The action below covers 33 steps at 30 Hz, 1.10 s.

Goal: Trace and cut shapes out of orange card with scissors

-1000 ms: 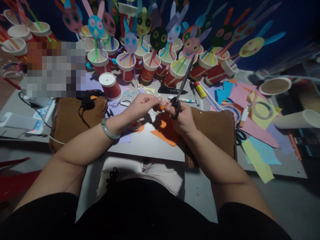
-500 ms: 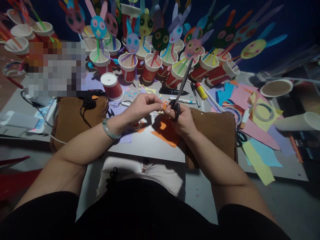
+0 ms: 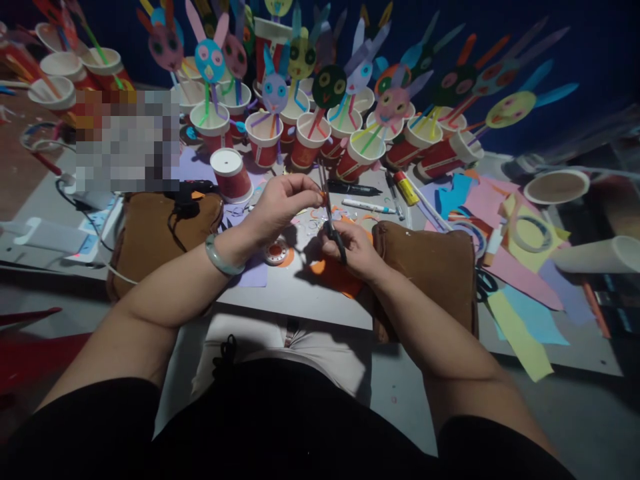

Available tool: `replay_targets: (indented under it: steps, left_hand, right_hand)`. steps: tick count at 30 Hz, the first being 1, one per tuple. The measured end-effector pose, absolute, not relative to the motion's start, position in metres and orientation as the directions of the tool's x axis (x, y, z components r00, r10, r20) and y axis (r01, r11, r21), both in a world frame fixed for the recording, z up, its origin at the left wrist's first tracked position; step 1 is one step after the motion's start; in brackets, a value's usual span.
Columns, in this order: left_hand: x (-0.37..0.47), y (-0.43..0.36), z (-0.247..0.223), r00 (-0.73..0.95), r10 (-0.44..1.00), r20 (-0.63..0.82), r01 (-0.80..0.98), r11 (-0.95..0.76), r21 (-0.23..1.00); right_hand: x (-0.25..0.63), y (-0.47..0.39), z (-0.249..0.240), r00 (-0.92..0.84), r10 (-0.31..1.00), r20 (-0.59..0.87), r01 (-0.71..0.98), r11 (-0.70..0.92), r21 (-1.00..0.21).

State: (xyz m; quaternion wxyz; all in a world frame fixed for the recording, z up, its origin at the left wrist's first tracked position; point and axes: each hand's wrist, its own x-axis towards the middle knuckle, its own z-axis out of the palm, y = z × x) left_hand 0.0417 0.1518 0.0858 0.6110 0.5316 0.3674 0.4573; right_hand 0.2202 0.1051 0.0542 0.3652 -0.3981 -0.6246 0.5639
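Between the thumb and fingers of my left hand (image 3: 290, 203) is a small orange piece of paper (image 3: 323, 197), mostly covered by the fingertips. My right hand (image 3: 355, 250) grips a pair of black-handled scissors (image 3: 327, 217), its blades pointing up and away from me, right beside the orange piece. Whether the blades touch the paper I cannot tell. Below my right hand an orange sheet (image 3: 345, 279) lies on the white table (image 3: 300, 293), partly in shadow. A round white template ring (image 3: 277, 251) rests near my left wrist.
Red paper cups (image 3: 265, 143) with rabbit-faced straw figures stand in rows at the back. An upturned cup (image 3: 231, 175) sits ahead of my left hand. Brown pads (image 3: 425, 273) flank the work spot. Markers (image 3: 367, 206), a glue stick (image 3: 406, 188) and coloured paper scraps (image 3: 520, 327) lie to the right.
My right hand has turned and lowered the scissors, bringing the blades to the orange piece. Its fingers have come away from that piece, which my left hand still pinches. The view has shifted slightly.
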Motion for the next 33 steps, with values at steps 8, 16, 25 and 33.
replay_targets:
  steps: [8,16,25,33]
  left_hand:
    - [0.0395,0.1542,0.0846,0.283,0.953,0.112,-0.155,-0.07,0.985]
    - [0.0384,0.159,0.0792,0.28,0.945,0.172,-0.148,-0.134,0.98]
    - [0.0376,0.1588,0.0817,0.277,0.943,0.184,-0.13,-0.153,0.98]
    - [0.0368,0.1597,0.0801,0.28,0.94,0.196,-0.14,-0.162,0.977]
  right_hand:
    - [0.222,0.1058,0.0538,-0.417,0.909,0.016,0.082,0.055,-0.995]
    - [0.2231,0.1072,0.0559,-0.425,0.905,0.03,0.101,0.08,-0.992]
    - [0.2239,0.1082,0.0565,-0.419,0.908,0.013,0.144,0.08,-0.986]
    - [0.2241,0.1085,0.0578,-0.41,0.912,-0.002,0.152,0.066,-0.986]
